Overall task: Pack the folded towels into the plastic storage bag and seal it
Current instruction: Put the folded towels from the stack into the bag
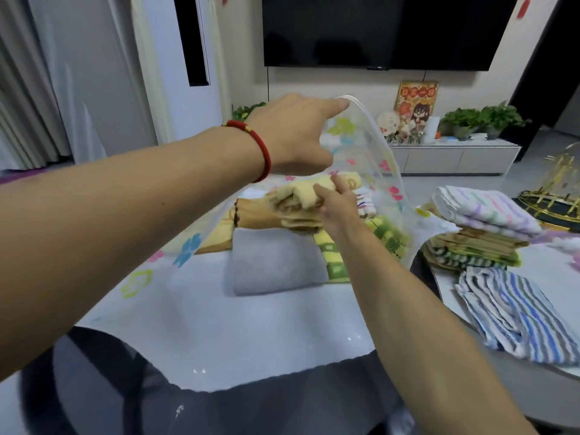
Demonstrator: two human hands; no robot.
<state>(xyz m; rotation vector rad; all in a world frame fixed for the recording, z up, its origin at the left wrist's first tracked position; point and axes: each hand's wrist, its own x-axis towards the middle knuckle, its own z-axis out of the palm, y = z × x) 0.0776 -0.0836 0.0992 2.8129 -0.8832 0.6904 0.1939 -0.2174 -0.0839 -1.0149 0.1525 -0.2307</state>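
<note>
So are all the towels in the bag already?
No, a folded stack and a striped towel lie outside the plastic bag, right of it, while the right hand pushes a yellow towel in.

We count two hands: the left hand [295, 136] and the right hand [337, 204]. One red bracelet [262, 149] circles the left wrist. We see one clear plastic storage bag [361, 142], printed with coloured flowers. Inside or at its mouth we distinguish at least five folded towels: one grey towel [273, 265], one green-and-yellow checked towel [381, 237], one tan towel [260, 215], one pale yellow towel [310, 191] and one white striped towel [367, 205]; the exact total is unclear. Beside the bag stands one stack of towels [480, 233], its layers too compressed to count. One blue-striped towel [514, 315] lies apart. We note one television [386, 29] and two potted plants [485, 120].
</note>
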